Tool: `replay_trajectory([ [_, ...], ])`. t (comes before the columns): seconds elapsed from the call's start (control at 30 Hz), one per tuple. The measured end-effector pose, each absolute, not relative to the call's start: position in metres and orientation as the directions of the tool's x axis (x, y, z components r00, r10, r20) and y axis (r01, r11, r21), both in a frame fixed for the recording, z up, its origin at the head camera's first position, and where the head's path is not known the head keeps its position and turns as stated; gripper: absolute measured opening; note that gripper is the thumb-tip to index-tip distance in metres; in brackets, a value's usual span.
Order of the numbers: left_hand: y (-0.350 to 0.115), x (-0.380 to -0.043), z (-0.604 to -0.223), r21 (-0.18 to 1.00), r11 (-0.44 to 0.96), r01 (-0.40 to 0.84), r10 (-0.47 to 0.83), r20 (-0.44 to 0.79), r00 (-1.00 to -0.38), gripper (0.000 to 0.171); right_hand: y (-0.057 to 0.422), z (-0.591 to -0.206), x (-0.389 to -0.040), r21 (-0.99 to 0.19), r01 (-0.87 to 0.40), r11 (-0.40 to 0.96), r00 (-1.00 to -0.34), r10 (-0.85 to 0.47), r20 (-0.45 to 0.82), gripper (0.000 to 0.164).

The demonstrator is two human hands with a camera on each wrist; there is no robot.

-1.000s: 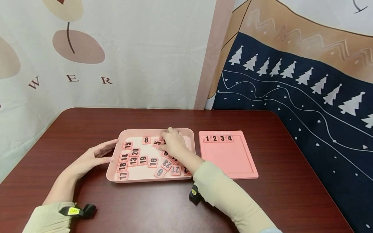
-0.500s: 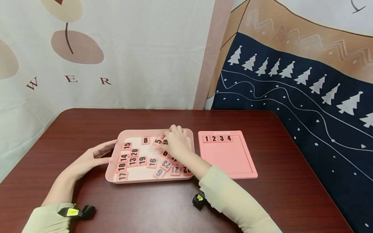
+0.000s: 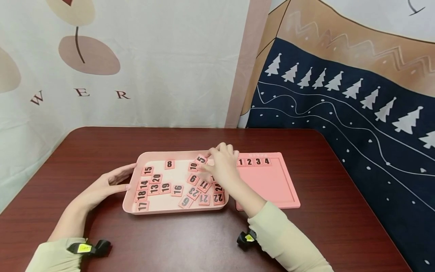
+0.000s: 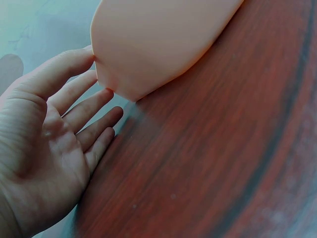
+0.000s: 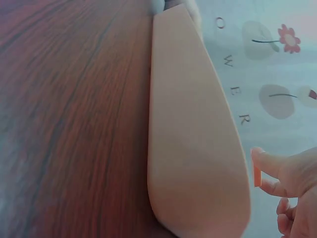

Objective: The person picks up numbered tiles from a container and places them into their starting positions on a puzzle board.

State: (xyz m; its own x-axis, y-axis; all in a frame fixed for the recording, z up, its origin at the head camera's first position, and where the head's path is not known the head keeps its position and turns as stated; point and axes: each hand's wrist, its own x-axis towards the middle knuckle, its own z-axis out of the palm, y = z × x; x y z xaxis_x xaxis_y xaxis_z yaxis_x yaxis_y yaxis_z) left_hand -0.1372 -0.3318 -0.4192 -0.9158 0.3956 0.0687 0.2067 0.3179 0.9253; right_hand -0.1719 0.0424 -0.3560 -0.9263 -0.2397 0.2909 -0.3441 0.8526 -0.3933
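Observation:
In the head view my right hand (image 3: 225, 167) pinches the number 5 tile (image 3: 201, 159) between thumb and finger, over the right part of the pink tray (image 3: 175, 210). The right wrist view shows the tile (image 5: 257, 176) edge-on between thumb and fingertip, beyond the tray wall (image 5: 193, 124). Loose number tiles lie in the tray, among them the 10 (image 3: 193, 166), the 8 (image 3: 169, 164) and the 16 (image 3: 177, 190). My left hand (image 3: 105, 186) touches the tray's left end with fingers extended. Its thumb and some fingertips meet the wall (image 4: 158, 44) in the left wrist view.
Right of the tray lies a flat pink board (image 3: 266, 187) with a raised edge. The tiles 1, 2, 3 (image 3: 258, 161) and 4 stand in a row along its top. Both rest on a dark red wooden table (image 3: 163, 241), with printed cloths (image 3: 170, 64) behind.
My right hand has moved right and brought the 5 tile from left of the 10 to above and right of it. Tiles at the tray's right end have come into view. My left hand stays put.

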Motion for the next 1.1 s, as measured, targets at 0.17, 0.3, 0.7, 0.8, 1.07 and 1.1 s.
replay_trajectory([
  [0.17,-0.331,-0.137,-0.419,0.927,0.313,0.209,0.400,0.071,-0.914,0.060,0.062,-0.355,-0.169,-0.419,-0.302,0.856,-0.931,-0.171,0.322,0.035],
  [0.3,-0.332,-0.137,-0.419,0.927,0.313,0.205,0.397,0.069,-0.915,0.060,0.079,-0.356,-0.166,-0.431,-0.261,0.864,-0.933,-0.111,0.342,0.034],
  [0.7,-0.331,-0.137,-0.418,0.927,0.314,0.206,0.399,0.068,-0.914,0.060,0.136,-0.367,-0.165,-0.465,-0.165,0.870,-0.922,0.032,0.387,0.034],
  [0.8,-0.331,-0.138,-0.418,0.928,0.309,0.209,0.403,0.072,-0.913,0.060,0.153,-0.369,-0.166,-0.462,-0.127,0.878,-0.916,0.075,0.394,0.035],
  [1.07,-0.332,-0.138,-0.418,0.927,0.313,0.205,0.402,0.066,-0.913,0.061,0.189,-0.374,-0.169,-0.483,-0.008,0.876,-0.911,0.193,0.365,0.038],
  [1.1,-0.332,-0.137,-0.418,0.927,0.314,0.203,0.401,0.064,-0.914,0.061,0.192,-0.374,-0.169,-0.484,0.006,0.875,-0.910,0.206,0.361,0.039],
])
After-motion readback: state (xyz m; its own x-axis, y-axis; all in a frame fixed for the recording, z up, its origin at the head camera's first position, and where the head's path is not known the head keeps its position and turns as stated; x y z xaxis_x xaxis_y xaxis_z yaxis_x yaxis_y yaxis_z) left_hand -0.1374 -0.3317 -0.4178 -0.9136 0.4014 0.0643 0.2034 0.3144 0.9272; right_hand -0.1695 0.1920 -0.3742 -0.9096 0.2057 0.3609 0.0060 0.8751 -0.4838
